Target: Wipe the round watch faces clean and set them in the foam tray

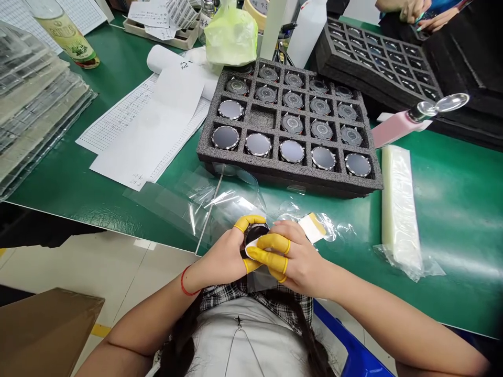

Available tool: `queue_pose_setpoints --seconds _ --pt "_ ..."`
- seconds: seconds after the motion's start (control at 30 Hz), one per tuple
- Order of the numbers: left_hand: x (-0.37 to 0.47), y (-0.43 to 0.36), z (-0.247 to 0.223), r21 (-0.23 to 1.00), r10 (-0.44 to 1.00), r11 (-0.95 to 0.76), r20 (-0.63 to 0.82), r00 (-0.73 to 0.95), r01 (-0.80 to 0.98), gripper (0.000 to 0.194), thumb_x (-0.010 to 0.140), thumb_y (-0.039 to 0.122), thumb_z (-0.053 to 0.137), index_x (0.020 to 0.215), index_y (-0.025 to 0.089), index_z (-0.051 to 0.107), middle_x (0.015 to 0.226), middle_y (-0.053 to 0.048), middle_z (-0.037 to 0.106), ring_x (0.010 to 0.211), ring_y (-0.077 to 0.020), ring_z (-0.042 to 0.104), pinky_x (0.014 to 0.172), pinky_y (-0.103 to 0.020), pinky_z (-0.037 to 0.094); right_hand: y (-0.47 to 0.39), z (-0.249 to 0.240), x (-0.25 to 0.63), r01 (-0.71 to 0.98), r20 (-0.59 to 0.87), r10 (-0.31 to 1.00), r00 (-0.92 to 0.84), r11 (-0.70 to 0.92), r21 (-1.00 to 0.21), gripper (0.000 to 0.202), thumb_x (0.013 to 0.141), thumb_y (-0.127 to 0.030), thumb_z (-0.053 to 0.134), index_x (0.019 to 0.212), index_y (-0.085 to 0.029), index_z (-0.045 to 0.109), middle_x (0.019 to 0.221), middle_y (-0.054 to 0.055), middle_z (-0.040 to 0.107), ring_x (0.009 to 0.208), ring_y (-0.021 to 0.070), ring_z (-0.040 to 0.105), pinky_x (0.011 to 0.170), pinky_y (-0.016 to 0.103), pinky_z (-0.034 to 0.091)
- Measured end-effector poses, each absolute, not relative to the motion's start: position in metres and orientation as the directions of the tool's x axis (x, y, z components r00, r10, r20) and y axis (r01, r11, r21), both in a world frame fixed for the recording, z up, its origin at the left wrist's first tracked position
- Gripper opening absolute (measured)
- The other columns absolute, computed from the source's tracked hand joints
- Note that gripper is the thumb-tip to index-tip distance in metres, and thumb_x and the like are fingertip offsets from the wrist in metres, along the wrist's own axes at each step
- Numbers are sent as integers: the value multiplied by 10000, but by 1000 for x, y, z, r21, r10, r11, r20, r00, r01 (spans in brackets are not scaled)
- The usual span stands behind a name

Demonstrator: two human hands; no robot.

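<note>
My left hand (pixel 225 255), with yellow finger cots on it, grips a round smartwatch body (pixel 256 231) by its rim at the table's front edge. Yellow cots also cover fingers of my right hand (pixel 301 257), which presses a small white wipe (pixel 252 246) against the watch face. Part of the watch is hidden behind those fingers. Just beyond my hands stands a black foam tray (pixel 251 168) of similar watch bodies, some face up and others showing their backs. One pocket (pixel 262 119) holds no watch.
Clear plastic film (pixel 208 201) and a white-and-yellow packet (pixel 312 228) lie around my hands. To the right are a wrapped white block (pixel 398 201) and a pink bottle (pixel 395 130). Papers (pixel 149 120) and stacked clear trays (pixel 35 104) are left. Another person's hands (pixel 422 15) show far right.
</note>
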State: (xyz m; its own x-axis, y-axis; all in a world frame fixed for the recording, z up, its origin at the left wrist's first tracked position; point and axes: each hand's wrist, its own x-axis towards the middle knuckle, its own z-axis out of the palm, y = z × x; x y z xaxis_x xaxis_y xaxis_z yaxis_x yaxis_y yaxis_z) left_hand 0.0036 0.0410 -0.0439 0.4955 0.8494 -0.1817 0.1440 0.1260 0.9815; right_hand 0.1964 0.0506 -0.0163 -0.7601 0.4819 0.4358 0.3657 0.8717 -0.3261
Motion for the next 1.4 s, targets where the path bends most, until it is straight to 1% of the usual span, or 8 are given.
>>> queue_pose_setpoints --seconds 0.2,0.47,0.6,0.73,0.83,1.0,1.23,1.4 --pt "3 40 -45 974 828 201 -226 513 105 596 776 210 727 1280 277 417 1037 -17 633 852 -164 635 755 -283 525 55 -15 220 340 391 461 -797 877 -339 236 938 -195 486 1101 -259 646 984 6 692 1018 190 503 1053 426 294" --pt "7 39 -41 975 853 219 -215 475 48 528 790 227 733 1228 283 443 1058 5 616 887 -142 629 819 -274 525 66 -15 237 498 465 538 -703 839 -219 268 879 -123 540 1069 -287 633 918 13 679 932 206 516 982 459 352" --pt "7 39 -39 970 856 241 -231 463 39 519 774 220 749 1204 266 461 1067 -1 605 902 -144 628 829 -274 526 65 -15 229 619 554 655 -514 730 -289 380 866 -52 533 1140 -306 598 908 28 635 879 203 522 880 437 422" --pt "7 39 -38 956 829 288 -277 487 54 546 779 238 742 1236 252 442 1051 -19 619 888 -164 645 808 -296 535 58 -13 215 589 504 663 -553 739 -327 468 891 -81 506 1283 -335 544 936 35 629 900 216 526 885 458 431" --pt "7 39 -40 961 834 270 -267 484 64 550 789 259 732 1251 251 433 1050 -22 623 875 -164 645 791 -292 537 51 -14 209 585 470 638 -610 763 -277 472 894 -107 507 1324 -302 532 949 54 639 925 238 510 902 488 425" --pt "6 38 -43 969 849 232 -247 468 90 556 780 244 734 1253 252 441 1042 -25 618 870 -165 641 790 -291 536 37 -17 207 613 468 633 -617 759 -219 387 876 -75 529 1221 -235 600 920 56 651 929 229 515 963 480 401" --pt "6 39 -44 968 849 237 -247 467 82 590 754 203 738 1264 248 446 1028 -26 625 868 -172 651 779 -292 540 17 -17 204 609 467 650 -600 749 -260 346 895 -96 493 1190 -241 600 902 37 667 929 212 535 957 455 415" --pt "7 38 -46 969 855 222 -245 458 105 616 736 140 728 1269 258 441 1071 -31 631 907 -183 657 820 -315 536 10 -20 201 568 473 679 -561 732 -376 375 867 -48 508 1195 -210 589 899 43 664 892 202 544 927 448 442"
